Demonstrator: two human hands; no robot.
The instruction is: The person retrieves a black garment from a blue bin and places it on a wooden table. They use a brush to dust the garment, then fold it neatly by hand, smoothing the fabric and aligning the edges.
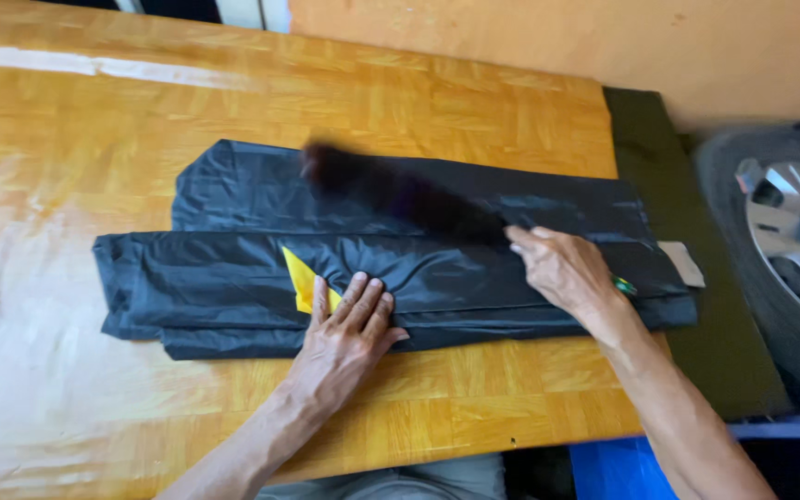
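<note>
Left hand (349,329) and right hand (562,268) press black garment (233,278) flat.

- I take this for a home garage or workroom.
- A car wheel (793,255) stands just beside the wooden table (437,102).
- I see a plain orange wall (604,42) behind.
- Black fabric (233,268) lies folded on the table.

Left hand (349,324) flat, palm down, fingers spread and pointing away, forearm running back toward the near table edge. Right hand (562,268) palm down, fingers extended leftward, forearm angled in from right.
</note>
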